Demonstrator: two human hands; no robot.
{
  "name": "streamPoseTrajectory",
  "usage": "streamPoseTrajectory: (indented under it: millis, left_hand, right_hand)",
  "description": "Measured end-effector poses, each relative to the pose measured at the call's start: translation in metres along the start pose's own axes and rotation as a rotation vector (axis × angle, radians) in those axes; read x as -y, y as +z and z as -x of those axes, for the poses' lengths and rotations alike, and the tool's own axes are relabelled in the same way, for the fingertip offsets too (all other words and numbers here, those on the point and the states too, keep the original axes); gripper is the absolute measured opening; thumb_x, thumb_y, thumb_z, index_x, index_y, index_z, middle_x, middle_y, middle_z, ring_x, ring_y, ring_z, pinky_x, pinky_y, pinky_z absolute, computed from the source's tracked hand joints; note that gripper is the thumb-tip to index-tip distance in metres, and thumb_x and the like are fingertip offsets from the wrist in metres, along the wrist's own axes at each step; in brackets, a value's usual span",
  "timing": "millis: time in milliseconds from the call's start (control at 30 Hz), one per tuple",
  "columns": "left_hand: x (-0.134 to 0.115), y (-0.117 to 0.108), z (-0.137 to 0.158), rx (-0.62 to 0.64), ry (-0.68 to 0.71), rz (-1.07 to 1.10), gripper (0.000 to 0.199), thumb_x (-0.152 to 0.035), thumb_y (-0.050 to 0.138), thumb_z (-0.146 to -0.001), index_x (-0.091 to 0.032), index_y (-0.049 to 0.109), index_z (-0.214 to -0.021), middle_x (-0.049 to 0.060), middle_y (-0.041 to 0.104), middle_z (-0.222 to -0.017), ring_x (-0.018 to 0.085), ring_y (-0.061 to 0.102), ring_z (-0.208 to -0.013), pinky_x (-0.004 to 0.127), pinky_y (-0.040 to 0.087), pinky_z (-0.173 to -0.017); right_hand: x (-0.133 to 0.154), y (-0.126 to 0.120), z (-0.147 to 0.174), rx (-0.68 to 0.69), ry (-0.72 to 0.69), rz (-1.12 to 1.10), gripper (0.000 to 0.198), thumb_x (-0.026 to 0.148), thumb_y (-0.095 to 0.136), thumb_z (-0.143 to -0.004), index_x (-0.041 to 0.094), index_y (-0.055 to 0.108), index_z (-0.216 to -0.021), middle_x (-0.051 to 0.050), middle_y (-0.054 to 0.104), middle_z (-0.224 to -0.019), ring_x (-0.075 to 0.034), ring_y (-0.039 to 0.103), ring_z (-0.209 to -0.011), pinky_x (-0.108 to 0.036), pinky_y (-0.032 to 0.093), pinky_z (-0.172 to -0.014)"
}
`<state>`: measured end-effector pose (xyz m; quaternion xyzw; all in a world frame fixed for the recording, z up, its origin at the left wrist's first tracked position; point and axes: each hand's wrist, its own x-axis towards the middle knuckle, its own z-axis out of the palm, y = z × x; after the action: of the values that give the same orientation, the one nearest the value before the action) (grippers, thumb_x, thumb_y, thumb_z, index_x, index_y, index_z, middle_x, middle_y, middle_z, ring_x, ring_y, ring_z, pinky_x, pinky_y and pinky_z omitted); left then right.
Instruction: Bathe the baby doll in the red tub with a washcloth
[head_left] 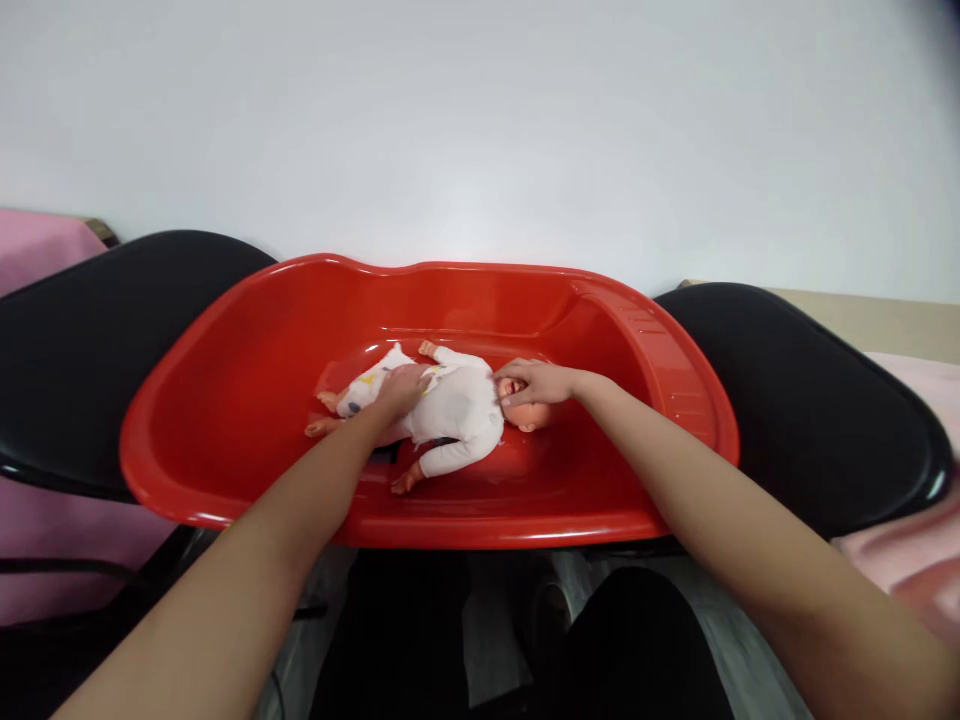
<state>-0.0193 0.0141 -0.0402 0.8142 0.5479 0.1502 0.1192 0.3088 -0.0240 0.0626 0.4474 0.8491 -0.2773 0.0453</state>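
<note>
A baby doll [455,405] in a white long-sleeved top and white patterned pants lies on its back in a red baby bathtub [247,400]. Its bald head points right and its bare feet point left. My left hand [405,388] lies over the doll's waist and upper legs, fingers extended against the cloth. Across the doll's face is my right hand [541,382], thumb and fingers apart, touching near the mouth and chin. Part of the face is hidden beneath it. A greyish damp-looking patch marks the front of the top.
The tub rests across black stools or chairs, with a black seat [120,340] on the left and another black seat [810,400] on the right. A white wall [480,130] stands behind. Pink cloth [45,245] shows at the left. My dark-clothed legs are below the tub.
</note>
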Motion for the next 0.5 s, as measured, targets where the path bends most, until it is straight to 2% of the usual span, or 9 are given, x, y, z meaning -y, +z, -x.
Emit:
streamPoseTrajectory:
  millis: [100, 300, 500]
  left_hand:
    - [0.028, -0.008, 0.008, -0.042, -0.104, -0.093, 0.046, -0.039, 0.036, -0.105, -0.016, 0.071, -0.123, 0.020, 0.065, -0.134, 0.036, 0.051, -0.133, 0.053, 0.037, -0.112]
    - [0.057, -0.012, 0.011, -0.109, -0.254, -0.238, 0.046, -0.040, 0.030, -0.108, -0.019, 0.070, -0.122, 0.017, 0.062, -0.143, 0.035, 0.037, -0.146, 0.063, 0.024, -0.119]
    - [0.079, -0.015, 0.020, -0.187, -0.378, -0.246, 0.051, -0.043, 0.029, -0.107, -0.016, 0.069, -0.124, 0.021, 0.061, -0.144, 0.038, 0.040, -0.144, 0.057, 0.032, -0.117]
  right_hand:
    - [-0.001, 0.000, -0.001, 0.002, -0.002, -0.015, 0.076, 0.072, 0.066, -0.086, 0.037, 0.054, -0.152, -0.006, 0.052, -0.152, -0.034, 0.048, -0.142, -0.052, 0.038, -0.122]
    - [0.002, -0.002, 0.001, 0.008, 0.027, -0.013, 0.080, 0.073, 0.066, -0.084, 0.036, 0.053, -0.154, -0.006, 0.049, -0.156, -0.037, 0.044, -0.145, -0.055, 0.036, -0.123]
    - [0.006, -0.003, 0.003, 0.009, 0.033, -0.004, 0.079, 0.074, 0.065, -0.084, 0.038, 0.053, -0.154, -0.005, 0.050, -0.156, -0.038, 0.043, -0.145, -0.055, 0.036, -0.123]
